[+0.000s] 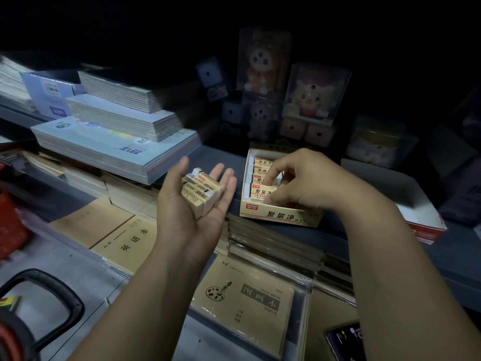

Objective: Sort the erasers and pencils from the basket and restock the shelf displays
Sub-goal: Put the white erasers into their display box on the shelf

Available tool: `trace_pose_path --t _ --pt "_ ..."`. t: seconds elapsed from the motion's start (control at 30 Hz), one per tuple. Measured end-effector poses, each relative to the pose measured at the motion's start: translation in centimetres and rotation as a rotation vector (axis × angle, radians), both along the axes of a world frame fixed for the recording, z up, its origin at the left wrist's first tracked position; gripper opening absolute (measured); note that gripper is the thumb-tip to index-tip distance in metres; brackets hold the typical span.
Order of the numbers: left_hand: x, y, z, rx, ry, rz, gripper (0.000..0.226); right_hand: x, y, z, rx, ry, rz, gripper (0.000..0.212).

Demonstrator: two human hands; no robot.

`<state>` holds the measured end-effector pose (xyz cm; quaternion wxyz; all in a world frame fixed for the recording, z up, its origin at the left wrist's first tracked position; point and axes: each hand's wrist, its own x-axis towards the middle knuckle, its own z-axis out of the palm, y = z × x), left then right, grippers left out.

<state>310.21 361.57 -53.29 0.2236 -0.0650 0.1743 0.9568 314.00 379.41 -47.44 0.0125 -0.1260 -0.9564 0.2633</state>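
My left hand (190,204) is held palm up in front of the shelf, cupping several tan-sleeved erasers (203,190) stacked side by side. To its right a tan eraser display box (279,213) stands on the dark shelf, with rows of erasers (260,190) inside. My right hand (307,179) reaches into the box from the right, its thumb and fingers pinched on an eraser in the box's right half. That eraser is mostly hidden by my fingers. The red basket (10,225) shows at the left edge. No pencils are visible.
Stacks of exercise books (117,142) fill the shelf at left. Boxed plush toys (307,95) stand behind the eraser box. A white and red box (416,214) sits to the right. Tan notebooks (244,298) lie on the lower shelf, beside a phone (343,337) and a black basket handle (52,290).
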Motion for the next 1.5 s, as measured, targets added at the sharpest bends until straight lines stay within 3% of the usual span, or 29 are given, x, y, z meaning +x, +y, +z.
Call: trace_pose_path --t 0.27,0.43,0.6,0.87,1.03,1.2,1.27,1.4,1.5 --pt "-0.2 -0.1 -0.1 0.032 -0.009 0.003 0.074 -0.5 -0.7 -0.6 0.04 0.076 -0.021 0.02" --pt "-0.2 -0.1 -0.4 0.02 0.004 -0.025 0.055 -0.7 -0.8 -0.6 -0.003 0.106 0.021 0.012" --pt "-0.1 -0.3 -0.3 0.031 0.004 -0.037 0.051 -1.1 -2.6 -0.7 -0.123 0.334 0.075 0.007" --pt "-0.1 -0.4 0.0 0.081 0.035 -0.048 0.054 -2.0 -5.3 -1.6 -0.098 0.312 0.095 0.007" --pt "0.2 -0.5 0.6 0.039 0.038 -0.051 0.047 -1.9 -5.7 -1.5 -0.257 0.315 0.087 0.012" --pt "-0.1 -0.1 0.3 -0.126 -0.017 0.038 0.055 -1.1 -4.3 0.2 -0.489 0.338 -0.023 0.005" --pt "-0.2 0.0 0.4 -0.102 -0.052 0.042 0.061 -0.4 -3.5 0.8 -0.59 0.35 -0.085 0.006" --pt "-0.6 0.1 0.1 -0.107 -0.122 0.068 0.066 0.5 -1.7 1.1 -0.62 0.345 -0.175 0.007" --pt "-0.9 0.2 -0.3 -0.138 -0.116 0.067 0.054 0.9 -0.7 1.2 -0.604 0.323 -0.222 0.009"
